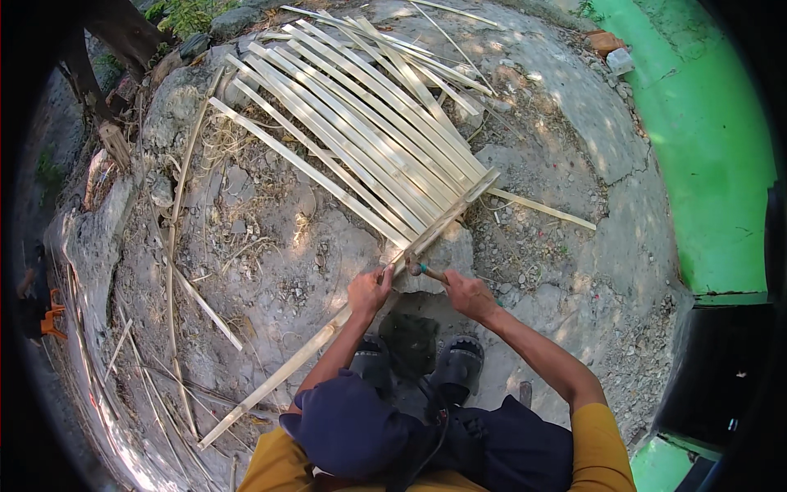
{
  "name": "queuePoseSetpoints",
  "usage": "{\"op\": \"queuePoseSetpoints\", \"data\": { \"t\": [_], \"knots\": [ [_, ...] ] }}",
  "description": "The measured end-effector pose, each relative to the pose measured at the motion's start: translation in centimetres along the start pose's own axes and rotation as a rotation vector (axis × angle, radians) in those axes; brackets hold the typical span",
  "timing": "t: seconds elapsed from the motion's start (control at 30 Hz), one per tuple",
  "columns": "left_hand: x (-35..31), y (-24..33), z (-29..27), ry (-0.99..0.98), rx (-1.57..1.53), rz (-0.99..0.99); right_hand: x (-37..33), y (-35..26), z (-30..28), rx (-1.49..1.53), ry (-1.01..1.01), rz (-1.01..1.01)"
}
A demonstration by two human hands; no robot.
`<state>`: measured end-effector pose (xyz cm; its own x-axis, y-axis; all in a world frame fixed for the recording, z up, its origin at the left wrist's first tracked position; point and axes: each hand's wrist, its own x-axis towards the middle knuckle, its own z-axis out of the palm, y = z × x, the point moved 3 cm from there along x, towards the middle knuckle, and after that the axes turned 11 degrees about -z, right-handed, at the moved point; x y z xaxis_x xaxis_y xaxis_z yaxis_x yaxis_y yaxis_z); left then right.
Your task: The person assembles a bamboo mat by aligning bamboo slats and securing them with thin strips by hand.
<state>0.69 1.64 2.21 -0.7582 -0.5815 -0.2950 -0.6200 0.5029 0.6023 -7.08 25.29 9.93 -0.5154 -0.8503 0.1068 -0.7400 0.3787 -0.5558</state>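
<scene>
A long bamboo crosspiece (307,348) runs slantwise from the lower left up past my hands. My left hand (369,291) is closed over it, with thumb and fingertips near the hammer head; whether they also pinch something small, I cannot tell. In my right hand (470,297) is a hammer (433,273), gripped by the handle, its head close to the crosspiece just right of my left fingertips. Beyond the hands, several pale bamboo slats (361,131) fan out from the crosspiece, their near ends lying at or under it.
Loose bamboo strips (172,238) lie on the rocky ground (566,328) at the left. Another slat (545,210) sticks out to the right. My shoes (459,365) stand close below the work. A green painted surface (705,156) borders the right, and tree trunks (127,33) the far left.
</scene>
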Motion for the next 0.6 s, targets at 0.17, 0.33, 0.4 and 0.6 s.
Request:
{"op": "queuePoseSetpoints", "data": {
  "t": [0.17,0.33,0.4,0.6],
  "knots": [
    [0.2,-0.3,-0.1,-0.032,-0.007,-0.019,-0.2,2.1,-0.5,-0.063,0.073,0.283],
    [0.0,-0.5,-0.6,-0.021,-0.004,0.004,0.3,-0.1,-0.6,0.001,0.090,0.133],
    [0.0,0.1,-0.2,-0.014,-0.015,0.020,-0.3,0.6,-0.2,-0.026,0.040,0.073],
    [0.4,-1.0,0.1,-0.033,0.009,0.014,0.5,0.6,1.1,-0.027,-0.079,0.191]
  ]
}}
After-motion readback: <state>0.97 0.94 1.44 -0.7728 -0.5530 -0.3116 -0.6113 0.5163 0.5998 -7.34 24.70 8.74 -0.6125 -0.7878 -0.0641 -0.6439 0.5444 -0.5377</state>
